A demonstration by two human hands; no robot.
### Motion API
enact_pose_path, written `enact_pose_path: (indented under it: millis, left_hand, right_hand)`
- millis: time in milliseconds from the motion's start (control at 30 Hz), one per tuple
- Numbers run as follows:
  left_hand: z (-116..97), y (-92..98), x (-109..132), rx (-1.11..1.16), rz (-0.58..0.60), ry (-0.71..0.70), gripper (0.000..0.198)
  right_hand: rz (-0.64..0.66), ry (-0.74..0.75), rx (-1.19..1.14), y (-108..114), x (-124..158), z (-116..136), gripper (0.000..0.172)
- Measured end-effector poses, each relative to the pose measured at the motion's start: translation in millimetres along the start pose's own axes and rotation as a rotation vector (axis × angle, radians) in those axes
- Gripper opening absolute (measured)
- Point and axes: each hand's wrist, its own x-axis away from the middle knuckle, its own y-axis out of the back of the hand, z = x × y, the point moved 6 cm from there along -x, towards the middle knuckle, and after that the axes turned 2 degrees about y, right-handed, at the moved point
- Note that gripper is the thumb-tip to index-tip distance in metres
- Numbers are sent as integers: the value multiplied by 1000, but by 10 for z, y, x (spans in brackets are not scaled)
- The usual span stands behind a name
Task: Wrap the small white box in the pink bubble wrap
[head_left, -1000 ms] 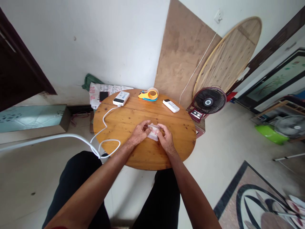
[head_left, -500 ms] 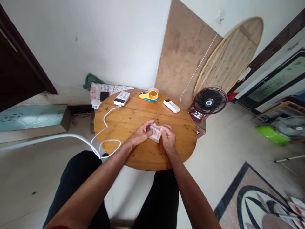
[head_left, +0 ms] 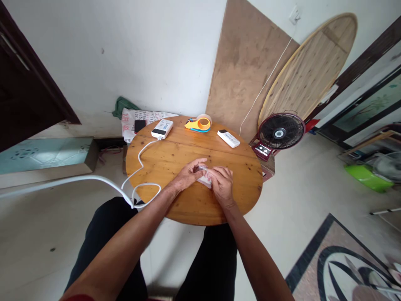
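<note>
A small whitish box with red print (head_left: 205, 182) is held low over the round wooden table (head_left: 188, 205), near its front middle. My left hand (head_left: 189, 174) is closed around the box's left side, the thumb on its top face. From the right, my right hand (head_left: 223, 184) has its fingers bent over the top and right side, pinching near the far end. Much of the box is hidden under the fingers, and what they pinch there is too small to make out.
At the table's back are a white power bank (head_left: 162, 128) on a white cable (head_left: 140, 158), an orange tape dispenser (head_left: 199, 123) and a white remote-like device (head_left: 228, 138). A dark fan (head_left: 280, 133) stands right of the table. The cable loops near my left forearm.
My right hand has moved left over the box, its fingers now covering more of the printed face. My left hand keeps its hold. The view has shifted slightly.
</note>
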Motion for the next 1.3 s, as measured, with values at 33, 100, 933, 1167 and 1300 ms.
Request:
enact_pose_path:
  millis: [33, 100, 933, 1167, 1300]
  left_hand:
    - [11, 12, -4, -12, -9, -4, 62]
    - [26, 38, -11, -40, -39, -12, 59]
    - [-62, 105, -11, -418, -132, -86, 36]
    - [-44, 114, -6, -371, -143, -51, 32]
    - [-61, 107, -10, -347, -131, -80, 30]
  right_hand:
    - [15, 21, 34, -10, -2, 28, 24]
    - [62, 52, 91, -42, -6, 81, 22]
    - [108, 37, 49, -98, 19, 153, 16]
    - [37, -79, 77, -40, 36, 13, 29]
    - [115, -53, 125, -89, 26, 61, 28]
